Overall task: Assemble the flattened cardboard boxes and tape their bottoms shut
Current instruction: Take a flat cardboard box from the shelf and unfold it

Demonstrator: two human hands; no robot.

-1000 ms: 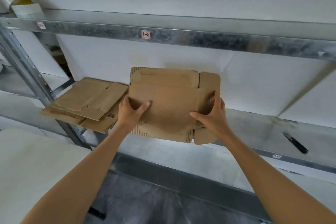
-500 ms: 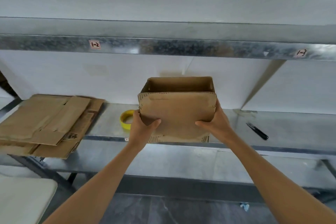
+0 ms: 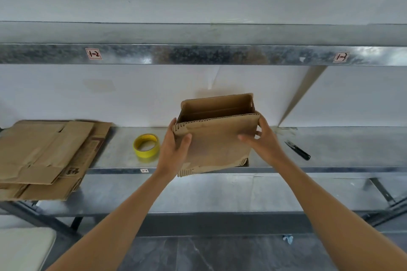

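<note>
A brown cardboard box [image 3: 217, 138], opened into a rectangular tube, is held upright over the front of the metal shelf [image 3: 330, 154]. My left hand [image 3: 174, 149] grips its left edge, thumb on the near face. My right hand [image 3: 263, 141] holds the right edge, thumb across the near face and fingers round the corner. The box's open top faces up and its near bottom flap hangs below the shelf lip. A yellow roll of tape [image 3: 146, 145] lies on the shelf just left of the box.
A stack of flattened cardboard boxes [image 3: 48, 156] overhangs the shelf at the left. Black snips [image 3: 298, 150] lie on the shelf to the right. An upper shelf beam [image 3: 198, 54] runs overhead. A pale cushioned seat [image 3: 22, 248] sits at bottom left.
The flat cardboard has been spread open into a tube. The view has shifted right, the box now sits right of the tape roll, and my right thumb has moved onto the near face.
</note>
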